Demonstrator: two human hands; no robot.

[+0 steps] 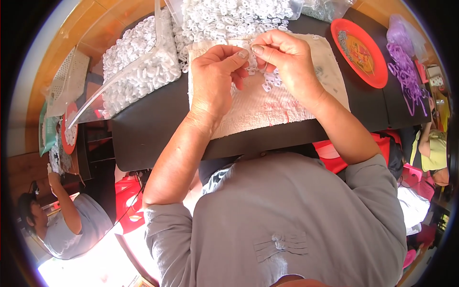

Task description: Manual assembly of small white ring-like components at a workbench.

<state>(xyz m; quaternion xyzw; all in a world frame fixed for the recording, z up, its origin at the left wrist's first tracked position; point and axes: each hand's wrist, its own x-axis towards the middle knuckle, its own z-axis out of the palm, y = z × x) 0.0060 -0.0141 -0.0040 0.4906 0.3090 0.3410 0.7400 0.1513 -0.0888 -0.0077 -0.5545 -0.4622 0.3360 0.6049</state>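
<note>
Both hands are raised close together over a pale cloth (248,117) with red print, laid on the dark table (143,138). On my left hand (214,79) the thumb and forefinger are pinched together, the other fingers curled. My right hand (289,60) pinches in the same way, its thumb tip almost meeting the left one. Whatever sits between the fingertips is too small to make out. Several small white plastic pieces with holes (267,85) lie on the cloth just below the hands, and more are partly hidden behind the fingers.
A clear plastic bag or bin of white pieces (143,83) stands at the left. Behind the cloth spreads a big white heap (210,19). A red plate (381,71) holds small grey parts; purple strips (405,67) hang at the right. Other people (79,225) sit at both sides.
</note>
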